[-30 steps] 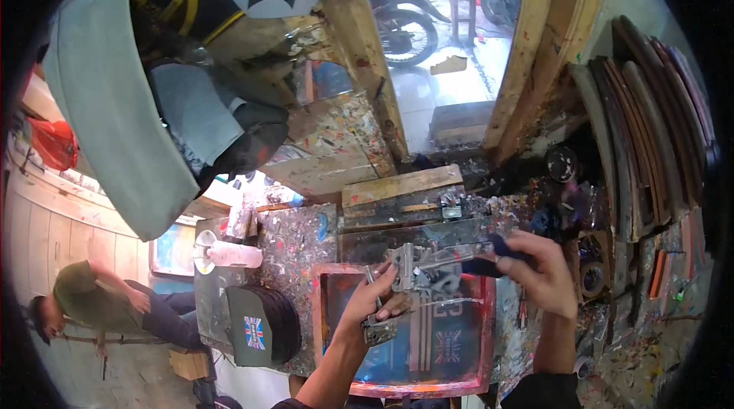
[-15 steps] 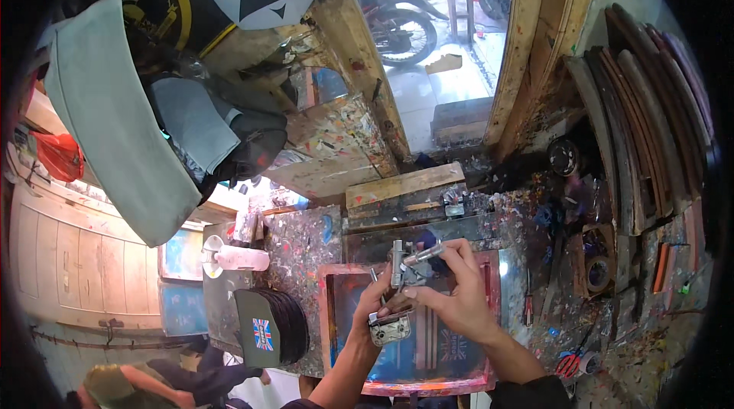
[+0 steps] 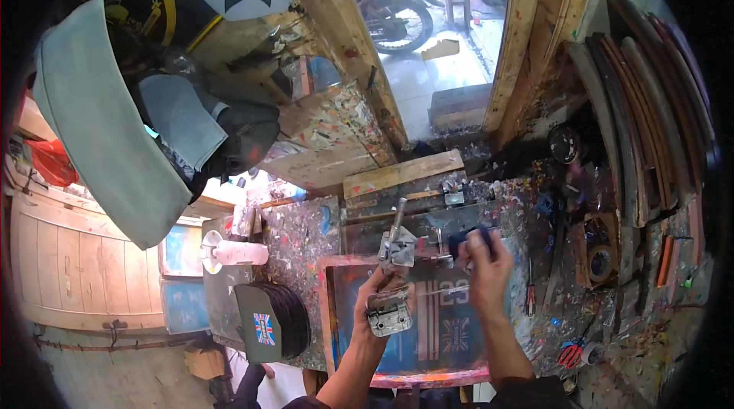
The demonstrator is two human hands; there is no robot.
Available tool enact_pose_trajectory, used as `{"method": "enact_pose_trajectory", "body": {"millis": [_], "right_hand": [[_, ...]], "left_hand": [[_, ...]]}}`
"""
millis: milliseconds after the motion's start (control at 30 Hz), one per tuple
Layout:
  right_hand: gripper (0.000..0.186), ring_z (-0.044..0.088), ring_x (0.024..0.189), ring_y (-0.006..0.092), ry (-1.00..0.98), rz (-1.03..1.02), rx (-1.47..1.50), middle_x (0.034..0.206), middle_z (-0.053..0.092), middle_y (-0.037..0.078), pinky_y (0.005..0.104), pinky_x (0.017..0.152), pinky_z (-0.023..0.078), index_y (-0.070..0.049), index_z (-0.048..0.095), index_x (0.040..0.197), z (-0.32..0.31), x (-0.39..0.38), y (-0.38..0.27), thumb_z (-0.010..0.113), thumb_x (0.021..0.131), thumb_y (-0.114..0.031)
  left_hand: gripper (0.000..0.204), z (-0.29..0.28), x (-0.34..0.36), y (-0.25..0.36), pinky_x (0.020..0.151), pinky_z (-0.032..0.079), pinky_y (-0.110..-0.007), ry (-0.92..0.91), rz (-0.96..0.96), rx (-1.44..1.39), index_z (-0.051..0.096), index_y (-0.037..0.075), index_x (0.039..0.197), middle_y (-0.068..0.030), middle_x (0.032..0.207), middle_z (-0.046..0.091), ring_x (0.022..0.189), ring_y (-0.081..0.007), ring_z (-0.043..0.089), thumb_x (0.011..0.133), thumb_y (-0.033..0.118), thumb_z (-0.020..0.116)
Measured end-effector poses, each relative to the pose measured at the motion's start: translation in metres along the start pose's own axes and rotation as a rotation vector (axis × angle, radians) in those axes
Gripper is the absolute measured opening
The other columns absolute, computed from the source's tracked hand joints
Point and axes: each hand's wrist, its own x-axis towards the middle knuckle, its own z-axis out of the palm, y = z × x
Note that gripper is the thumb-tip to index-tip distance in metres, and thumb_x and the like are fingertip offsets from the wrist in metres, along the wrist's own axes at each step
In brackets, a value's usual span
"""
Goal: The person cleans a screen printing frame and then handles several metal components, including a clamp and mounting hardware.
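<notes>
A screen-printing frame [image 3: 330, 309] with a red wooden rim and blue mesh lies on the paint-spattered bench in front of me. My left hand [image 3: 380, 290] grips a grey metal hinge clamp [image 3: 391, 311] standing at the frame's upper left part, its lever [image 3: 397, 218] pointing up. My right hand [image 3: 483, 265] is raised over the frame's upper right edge and is closed on a small dark blue object [image 3: 463, 239]. What that object is I cannot tell.
A stack of black caps [image 3: 269, 322] and a white spray bottle [image 3: 229, 252] lie left of the frame. Wooden squeegees [image 3: 650, 134] lean at the right, with tape rolls [image 3: 602, 261] and red scissors [image 3: 569, 353] below. An open doorway with motorbikes [image 3: 397, 8] is ahead.
My right hand has moved from the frame's right side to the clamp and then out to the upper right with the dark object. My left hand has stayed on the clamp, which now stands more upright.
</notes>
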Motion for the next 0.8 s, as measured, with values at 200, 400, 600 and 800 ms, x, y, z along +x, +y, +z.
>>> {"method": "enact_pose_trajectory", "body": {"millis": [200, 400, 600, 800], "right_hand": [[0.015, 0.053, 0.070, 0.0109, -0.190, 0.041, -0.124, 0.080, 0.057, 0.004, 0.0257, 0.061, 0.043, -0.002, 0.060, 0.092, 0.014, -0.025, -0.026, 0.057, 0.095, -0.016], [0.020, 0.042, 0.064, 0.0135, -0.273, -0.176, -0.333, 0.070, 0.043, 0.004, 0.0313, 0.056, 0.035, 0.003, 0.056, 0.088, 0.045, -0.032, -0.013, 0.067, 0.087, -0.014], [0.021, 0.042, 0.065, 0.0022, -0.257, 0.091, 0.025, 0.071, 0.053, -0.005, 0.0215, 0.055, 0.035, -0.002, 0.056, 0.077, 0.052, -0.034, -0.018, 0.067, 0.089, -0.014], [0.017, 0.045, 0.064, 0.0023, -0.209, 0.166, 0.180, 0.073, 0.057, -0.004, 0.0227, 0.057, 0.039, -0.003, 0.060, 0.086, 0.050, -0.037, -0.023, 0.062, 0.094, -0.018]], "left_hand": [[0.023, -0.009, 0.005, -0.002, 0.050, 0.047, -0.025, -0.097, -0.102, -0.156, 0.056, 0.004, 0.101, 0.0046, 0.060, 0.039, 0.054, -0.0126, 0.047, 0.098, 0.025, 0.047], [0.029, 0.001, 0.000, -0.006, 0.047, 0.035, -0.022, 0.089, -0.005, 0.184, 0.059, 0.008, 0.101, 0.0038, 0.062, 0.046, 0.047, -0.0047, 0.039, 0.100, 0.035, 0.047], [0.034, 0.019, -0.016, 0.000, 0.049, 0.038, -0.018, 0.068, 0.051, 0.208, 0.060, 0.007, 0.112, 0.0030, 0.080, 0.061, 0.053, -0.0020, 0.046, 0.099, 0.036, 0.050], [0.031, 0.026, -0.026, 0.004, 0.054, 0.043, -0.021, 0.093, 0.074, 0.243, 0.059, 0.007, 0.113, 0.0023, 0.080, 0.061, 0.058, -0.0030, 0.049, 0.101, 0.032, 0.048]]}}
